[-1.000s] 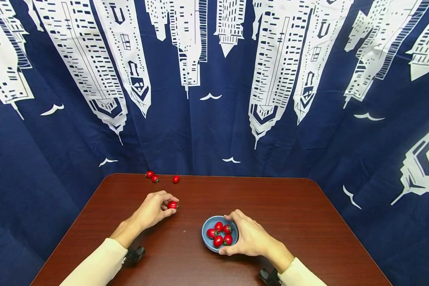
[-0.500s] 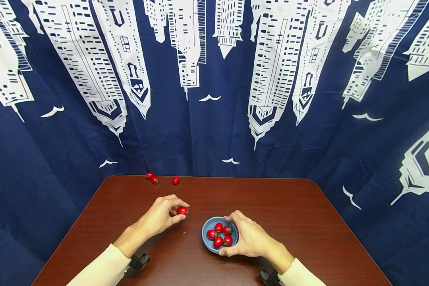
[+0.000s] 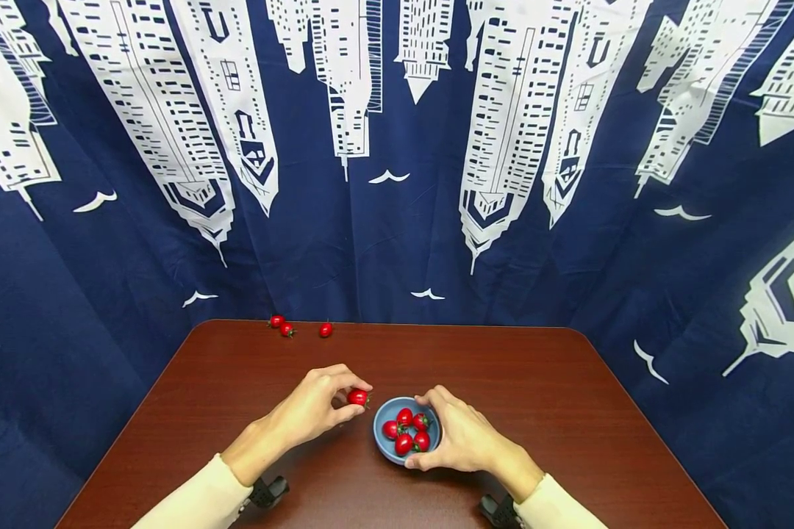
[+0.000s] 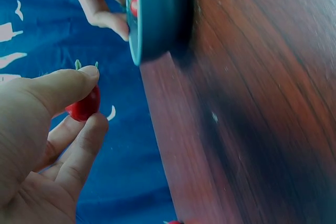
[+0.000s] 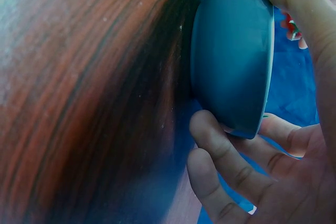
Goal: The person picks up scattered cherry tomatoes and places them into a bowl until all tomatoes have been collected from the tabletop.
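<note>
My left hand [image 3: 317, 405] pinches a cherry tomato [image 3: 357, 397] between thumb and fingers, just left of a small blue bowl [image 3: 385, 450]. In the left wrist view this tomato [image 4: 86, 104] is held clear of the table, its green stem pointing up. Several cherry tomatoes [image 3: 404, 444] lie inside the bowl. My right hand [image 3: 466, 435] grips the bowl from its right side, thumb on the near rim and fingers on the far rim. The right wrist view shows the bowl's outer wall [image 5: 231, 56] between that thumb and the fingers.
Three more cherry tomatoes lie at the table's back left: a pair [image 3: 287, 330] close together and a single tomato [image 3: 326, 330] to their right. The brown wooden table [image 3: 523, 389] ends at a dark blue curtain [image 3: 397, 242] with white building prints.
My left hand has carried the cherry tomato rightward and slightly nearer to me, up beside the bowl. The right hand and the bowl have stayed in place.
</note>
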Motion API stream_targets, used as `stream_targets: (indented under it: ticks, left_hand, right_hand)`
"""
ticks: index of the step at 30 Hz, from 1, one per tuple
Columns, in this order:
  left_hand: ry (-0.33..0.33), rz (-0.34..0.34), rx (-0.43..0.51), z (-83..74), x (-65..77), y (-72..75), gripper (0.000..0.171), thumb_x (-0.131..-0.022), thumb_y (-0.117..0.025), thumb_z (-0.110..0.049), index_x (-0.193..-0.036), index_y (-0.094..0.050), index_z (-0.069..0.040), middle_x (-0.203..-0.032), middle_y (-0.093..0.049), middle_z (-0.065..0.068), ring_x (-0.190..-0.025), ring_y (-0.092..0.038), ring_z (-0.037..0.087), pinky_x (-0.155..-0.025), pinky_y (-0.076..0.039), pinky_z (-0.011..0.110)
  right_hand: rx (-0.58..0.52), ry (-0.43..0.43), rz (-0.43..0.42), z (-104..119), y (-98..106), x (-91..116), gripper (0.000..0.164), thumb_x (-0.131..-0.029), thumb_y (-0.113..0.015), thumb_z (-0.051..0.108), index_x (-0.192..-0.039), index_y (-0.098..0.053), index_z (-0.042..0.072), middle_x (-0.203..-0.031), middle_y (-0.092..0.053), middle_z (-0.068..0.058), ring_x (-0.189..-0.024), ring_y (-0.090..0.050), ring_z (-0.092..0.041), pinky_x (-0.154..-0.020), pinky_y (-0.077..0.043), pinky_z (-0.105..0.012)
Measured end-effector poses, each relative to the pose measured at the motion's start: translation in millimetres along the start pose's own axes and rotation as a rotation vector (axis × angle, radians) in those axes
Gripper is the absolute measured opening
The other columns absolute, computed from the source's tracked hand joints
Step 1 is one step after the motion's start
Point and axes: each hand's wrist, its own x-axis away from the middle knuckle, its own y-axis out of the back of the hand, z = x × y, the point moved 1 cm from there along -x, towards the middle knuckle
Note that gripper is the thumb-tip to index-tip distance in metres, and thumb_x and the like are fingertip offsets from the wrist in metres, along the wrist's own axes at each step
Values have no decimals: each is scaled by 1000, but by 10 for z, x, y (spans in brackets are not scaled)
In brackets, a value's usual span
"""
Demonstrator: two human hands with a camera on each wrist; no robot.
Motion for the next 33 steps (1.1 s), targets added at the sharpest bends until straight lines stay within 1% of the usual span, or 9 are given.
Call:
stream_targets:
  ticks: [3, 6, 11, 17, 20, 24, 33]
  left_hand:
    - [-22, 16, -3, -58, -17, -25, 33, -96, -96, -7, -127, -87, -8, -114, -83, 1, -93, -79, 9, -78, -68, 22]
    - [-41, 37, -2, -106, -38, -49, 33, -96, -96, -8, -128, -87, -9, -114, -83, 1, -94, -78, 8, -81, -69, 22]
    - [-43, 87, 18, -186, -49, -119, 33, -98, -95, -9, -129, -87, -9, -114, -82, 1, -95, -76, 4, -83, -67, 18]
    - [-54, 131, 32, -260, -45, -214, 30, -101, -93, -11, -131, -87, -10, -115, -81, 0, -93, -73, 3, -80, -66, 18]
    - [-61, 155, 27, -287, -50, -254, 30, -102, -92, -12, -132, -86, -11, -118, -81, 0, -97, -72, 2, -82, -65, 17]
    - [-68, 171, 32, -318, -53, -283, 31, -102, -91, -13, -132, -86, -10, -118, -81, 0, -99, -73, 2, -85, -66, 17]
    - [-78, 180, 45, -337, -59, -310, 32, -103, -91, -13, -134, -86, -10, -114, -80, 1, -95, -72, 4, -84, -67, 20]
  right_hand:
    - [1, -3, -2, 2, -1, 3, 94, -74, -102, 74, -140, -69, 16, -138, -73, 8, -110, -78, -14, -87, -65, -34]
    - [0, -7, -3, 3, 5, 0, 94, -74, -102, 74, -140, -69, 16, -137, -72, 9, -110, -78, -13, -87, -65, -35]
    - [1, -9, 2, 0, 11, 1, 94, -74, -102, 75, -140, -69, 16, -134, -72, 9, -108, -77, -13, -87, -65, -34]
    - [14, 0, 3, 0, 7, -1, 96, -74, -101, 75, -141, -69, 15, -129, -71, 8, -107, -78, -13, -89, -66, -35]
    - [10, -3, 4, 0, 8, -1, 96, -74, -102, 75, -141, -69, 15, -130, -71, 8, -107, -78, -13, -88, -66, -34]
    - [0, -7, 12, 3, 16, -1, 96, -74, -101, 75, -142, -68, 15, -131, -70, 8, -106, -77, -12, -87, -65, -33]
    - [3, -6, 10, 5, 17, 3, 95, -75, -101, 75, -142, -68, 15, -130, -70, 8, -105, -77, -12, -86, -66, -34]
